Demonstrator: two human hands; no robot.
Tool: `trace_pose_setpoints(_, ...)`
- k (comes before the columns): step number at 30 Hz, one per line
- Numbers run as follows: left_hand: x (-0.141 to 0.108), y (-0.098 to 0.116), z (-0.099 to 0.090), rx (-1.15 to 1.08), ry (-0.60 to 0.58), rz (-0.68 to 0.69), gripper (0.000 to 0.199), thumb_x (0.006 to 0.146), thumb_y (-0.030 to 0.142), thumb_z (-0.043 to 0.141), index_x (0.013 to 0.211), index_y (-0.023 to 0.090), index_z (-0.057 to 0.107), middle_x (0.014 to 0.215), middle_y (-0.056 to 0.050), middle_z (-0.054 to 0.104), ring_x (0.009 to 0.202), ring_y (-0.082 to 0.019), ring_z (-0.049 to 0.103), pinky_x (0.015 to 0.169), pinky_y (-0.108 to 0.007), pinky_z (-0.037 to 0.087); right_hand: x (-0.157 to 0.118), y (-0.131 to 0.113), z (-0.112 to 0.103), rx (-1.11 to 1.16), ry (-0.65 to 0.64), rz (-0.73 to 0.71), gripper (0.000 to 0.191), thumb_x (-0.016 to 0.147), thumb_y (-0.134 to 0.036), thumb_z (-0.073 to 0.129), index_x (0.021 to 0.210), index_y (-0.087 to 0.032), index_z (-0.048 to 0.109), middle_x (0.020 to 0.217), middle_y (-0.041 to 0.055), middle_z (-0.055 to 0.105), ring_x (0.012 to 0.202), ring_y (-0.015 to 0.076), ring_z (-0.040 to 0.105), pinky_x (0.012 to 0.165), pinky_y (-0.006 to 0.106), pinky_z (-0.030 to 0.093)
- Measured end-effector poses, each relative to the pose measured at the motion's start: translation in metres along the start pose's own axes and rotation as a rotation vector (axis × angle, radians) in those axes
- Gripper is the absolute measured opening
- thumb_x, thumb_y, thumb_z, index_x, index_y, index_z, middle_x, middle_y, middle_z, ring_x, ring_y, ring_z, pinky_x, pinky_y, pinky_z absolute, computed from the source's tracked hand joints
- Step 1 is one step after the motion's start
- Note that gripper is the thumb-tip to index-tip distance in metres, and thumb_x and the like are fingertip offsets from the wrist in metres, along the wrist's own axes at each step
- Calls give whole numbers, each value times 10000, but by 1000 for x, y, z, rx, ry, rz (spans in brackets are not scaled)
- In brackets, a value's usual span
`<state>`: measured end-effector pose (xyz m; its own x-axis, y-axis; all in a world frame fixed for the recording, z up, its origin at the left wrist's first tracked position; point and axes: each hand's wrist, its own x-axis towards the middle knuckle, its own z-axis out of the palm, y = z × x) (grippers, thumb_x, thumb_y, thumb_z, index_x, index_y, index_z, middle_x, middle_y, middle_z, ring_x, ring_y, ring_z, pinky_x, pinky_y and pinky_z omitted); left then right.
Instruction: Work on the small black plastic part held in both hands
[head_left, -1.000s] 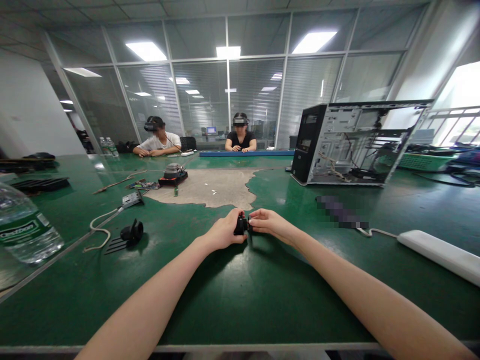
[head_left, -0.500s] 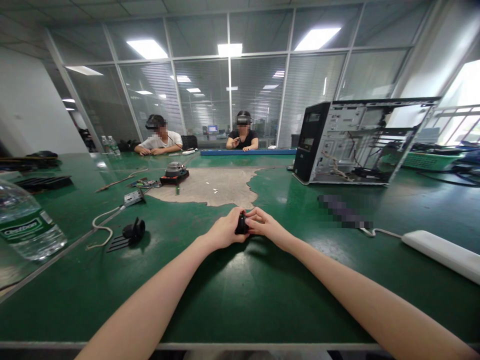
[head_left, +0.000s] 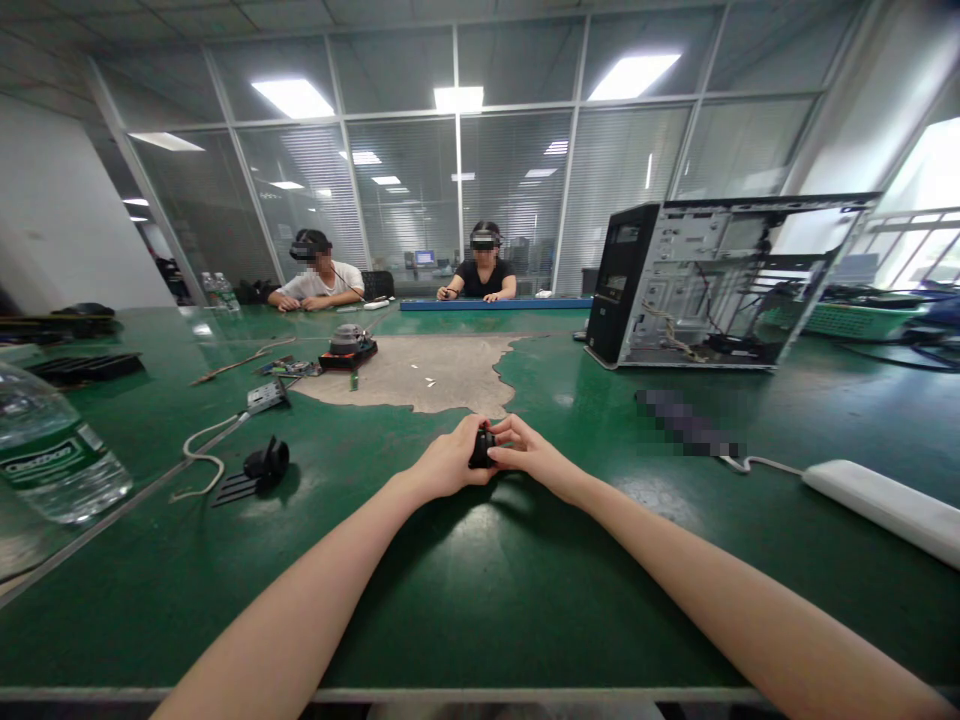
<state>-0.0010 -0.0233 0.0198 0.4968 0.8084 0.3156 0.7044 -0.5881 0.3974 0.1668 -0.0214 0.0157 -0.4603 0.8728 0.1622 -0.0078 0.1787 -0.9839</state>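
Both my hands meet over the green table (head_left: 480,600), around a small black rounded part (head_left: 481,450) whose kind I cannot make out. My left hand (head_left: 448,462) wraps it from the left, thumb below and fingers behind. From the right, the fingertips of my right hand (head_left: 529,450) pinch its side. Much of the part is hidden by the fingers. Left of my hands lies a black slotted bracket with a round piece (head_left: 262,462) on it. A metal connector plate (head_left: 267,396) with a grey cable rests beyond that.
A water bottle (head_left: 56,450) stands at the left edge. An open computer case (head_left: 697,285) is at the right, with a white power strip (head_left: 885,508) nearer me. A black-and-red device (head_left: 349,346) sits by the bare patch (head_left: 450,370). Two people sit across the table.
My hands stay in nearly the same place around the black part, with only slight finger movement. The person in black across the table has lowered a hand to the tabletop.
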Motion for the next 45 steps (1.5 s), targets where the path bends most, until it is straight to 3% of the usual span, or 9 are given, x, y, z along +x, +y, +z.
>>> trace_pose_setpoints(12, -1, 1, -3, -170, 90, -37, 678, 574, 325, 675, 1150, 259, 323, 1154, -14, 491, 1026, -205, 507, 859, -324, 398, 6, 2, 1, 20, 56, 53, 287, 656, -396, 623, 791, -203, 459, 782, -10, 586, 712, 125, 573, 649, 296, 491)
trace_pose_setpoints(23, 1, -2, 0, -221, 46, -41, 674, 609, 335, 651, 1205, 264, 344, 1174, -18, 507, 1062, -212, 491, 911, -337, 370, 4, 3, 0, 9, 73, 24, 293, 636, -370, 642, 787, -204, 454, 809, -7, 550, 712, 121, 551, 629, 285, 482)
trace_pose_setpoints(30, 3, -5, 5, -224, 31, -55, 623, 641, 364, 617, 1192, 251, 350, 1166, -23, 504, 1051, -219, 494, 892, -341, 381, 4, 3, 1, -36, 97, -34, 223, 677, -338, 603, 786, -192, 474, 809, -1, 531, 707, 114, 531, 606, 259, 473)
trace_pose_setpoints(35, 4, -9, 7, -245, -2, -32, 607, 668, 366, 596, 1204, 241, 338, 1195, -39, 481, 1076, -221, 474, 905, -340, 371, 8, 9, 1, -71, 132, 15, 185, 713, -293, 571, 837, -179, 495, 807, 7, 533, 688, 107, 530, 629, 265, 464)
trace_pose_setpoints(39, 4, -11, 7, -274, -6, -22, 629, 654, 350, 617, 1202, 223, 335, 1200, -54, 470, 1079, -222, 469, 906, -341, 369, 8, 12, -4, -59, 84, 17, 205, 698, -302, 590, 831, -170, 509, 865, 21, 539, 710, 115, 535, 652, 283, 463)
trace_pose_setpoints(45, 0, -3, 3, -192, 78, 20, 600, 637, 323, 634, 1153, 228, 344, 1145, -39, 487, 1011, -212, 503, 853, -336, 399, 1, 3, -4, -9, 43, -13, 253, 674, -311, 620, 853, -199, 481, 847, -1, 542, 755, 117, 534, 666, 272, 457)
